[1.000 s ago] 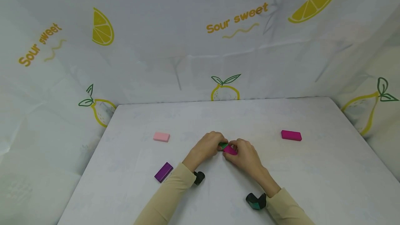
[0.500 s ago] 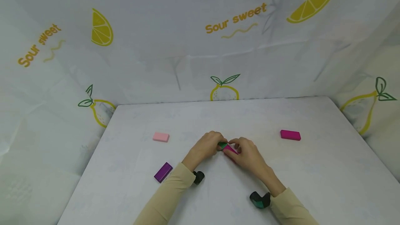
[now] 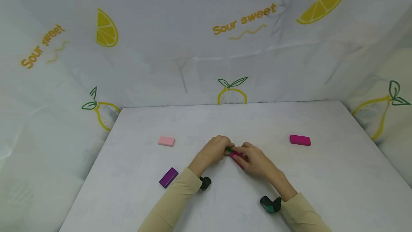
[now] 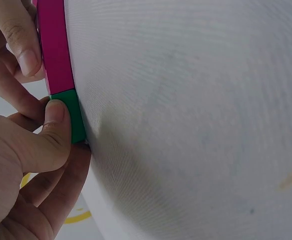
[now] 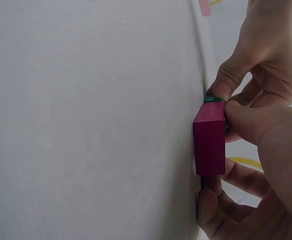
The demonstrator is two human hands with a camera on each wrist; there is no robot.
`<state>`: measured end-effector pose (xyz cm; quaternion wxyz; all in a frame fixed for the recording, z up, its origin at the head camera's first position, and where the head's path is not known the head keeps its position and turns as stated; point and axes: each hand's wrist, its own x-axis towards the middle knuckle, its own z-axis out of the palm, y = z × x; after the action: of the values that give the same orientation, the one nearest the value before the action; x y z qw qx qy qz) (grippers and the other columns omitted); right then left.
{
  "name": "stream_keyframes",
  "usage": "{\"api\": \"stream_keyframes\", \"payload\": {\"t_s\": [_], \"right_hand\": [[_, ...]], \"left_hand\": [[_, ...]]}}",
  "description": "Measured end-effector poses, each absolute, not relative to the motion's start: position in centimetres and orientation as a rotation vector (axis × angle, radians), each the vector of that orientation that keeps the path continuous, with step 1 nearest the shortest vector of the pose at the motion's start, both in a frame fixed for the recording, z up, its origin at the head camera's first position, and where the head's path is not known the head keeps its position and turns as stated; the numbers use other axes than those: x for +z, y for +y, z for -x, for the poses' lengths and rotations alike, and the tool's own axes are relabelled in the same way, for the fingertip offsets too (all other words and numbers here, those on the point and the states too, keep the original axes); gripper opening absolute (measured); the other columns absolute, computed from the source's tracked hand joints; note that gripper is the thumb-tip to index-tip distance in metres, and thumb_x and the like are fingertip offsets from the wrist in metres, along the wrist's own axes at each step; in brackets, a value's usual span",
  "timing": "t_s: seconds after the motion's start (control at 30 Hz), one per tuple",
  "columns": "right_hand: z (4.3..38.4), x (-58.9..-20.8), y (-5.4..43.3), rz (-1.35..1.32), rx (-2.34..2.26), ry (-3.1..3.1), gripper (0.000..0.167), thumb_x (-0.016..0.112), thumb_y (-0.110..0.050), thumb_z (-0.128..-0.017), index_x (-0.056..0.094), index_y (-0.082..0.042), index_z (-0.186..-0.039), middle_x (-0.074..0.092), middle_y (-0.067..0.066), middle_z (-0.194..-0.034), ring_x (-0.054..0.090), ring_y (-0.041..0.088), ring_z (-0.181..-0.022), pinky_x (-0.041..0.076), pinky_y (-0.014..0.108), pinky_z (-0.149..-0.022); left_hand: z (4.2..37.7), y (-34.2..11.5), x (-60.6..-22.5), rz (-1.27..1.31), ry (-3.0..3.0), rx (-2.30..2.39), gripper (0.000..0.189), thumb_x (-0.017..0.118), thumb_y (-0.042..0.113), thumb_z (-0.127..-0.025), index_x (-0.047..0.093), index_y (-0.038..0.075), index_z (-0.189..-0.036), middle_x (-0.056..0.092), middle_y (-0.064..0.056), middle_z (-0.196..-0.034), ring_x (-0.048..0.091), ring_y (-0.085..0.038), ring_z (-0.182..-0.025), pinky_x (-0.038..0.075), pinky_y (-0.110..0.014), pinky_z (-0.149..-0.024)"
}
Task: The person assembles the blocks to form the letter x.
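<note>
Near the middle of the table, my left hand (image 3: 213,150) pinches a small green block (image 4: 76,112), its thumb on the near face. A magenta block (image 3: 237,161) meets the green one end to end, as the left wrist view shows. My right hand (image 3: 256,159) holds this magenta block between thumb and fingers, with the index finger reaching toward the joint. From the right wrist, the magenta block's (image 5: 209,148) end face shows, and the green block (image 5: 214,99) is mostly hidden behind it.
On the white table (image 3: 206,121), a pink block (image 3: 166,141) lies at the back left and a purple block (image 3: 168,178) beside the left forearm. Another magenta block (image 3: 300,140) lies at the right. A lemon-printed white cloth (image 3: 154,63) hangs behind.
The right hand has shifted slightly right and toward me. The held magenta block has turned, now pointing more toward me in line with the green one. The left hand has stayed put.
</note>
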<state>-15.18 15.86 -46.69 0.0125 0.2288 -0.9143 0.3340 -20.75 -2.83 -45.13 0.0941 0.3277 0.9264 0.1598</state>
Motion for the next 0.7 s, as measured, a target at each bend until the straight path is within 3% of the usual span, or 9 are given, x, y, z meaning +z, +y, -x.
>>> {"api": "stream_keyframes", "payload": {"t_s": [0.7], "right_hand": [[15.86, -46.84, 16.17, -0.666, 1.093, -2.939, 0.032, 0.072, -0.016, -0.095, 0.073, -0.003, -0.125, 0.060, 0.001, -0.091, 0.048, 0.006, -0.073, 0.044, 0.019, -0.062]], "left_hand": [[20.62, -2.94, -45.02, -0.984, 2.731, 0.465, 0.033, 0.073, 0.005, -0.092, 0.073, 0.011, -0.125, 0.074, -0.001, -0.121, 0.068, -0.017, -0.116, 0.053, -0.027, -0.101]]}}
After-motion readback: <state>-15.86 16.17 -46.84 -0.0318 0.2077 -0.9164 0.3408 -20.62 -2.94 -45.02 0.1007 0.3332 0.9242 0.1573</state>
